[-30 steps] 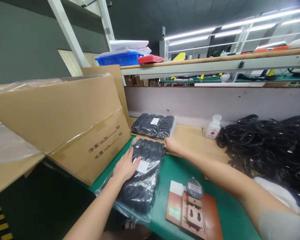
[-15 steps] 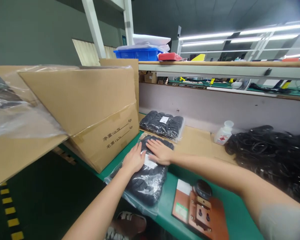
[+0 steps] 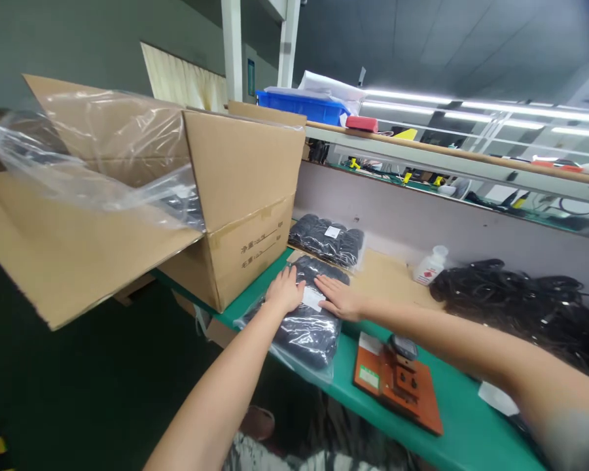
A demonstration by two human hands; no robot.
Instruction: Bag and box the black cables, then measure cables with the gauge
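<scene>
1. The left hand (image 3: 285,291) is open, palm down on the near bag (image 3: 308,340), gripping nothing visible.
2. The right hand (image 3: 341,299) is open too, fingers spread on the bag's far right part, not closed around it.
3. The near bag lies beneath both hands on the tabletop (image 3: 464,402), its label (image 3: 313,298) between them; the far bag (image 3: 319,239) lies just beyond.
4. The step appears to be pressing it flat; lifting would call for fingers under its edges.
</scene>
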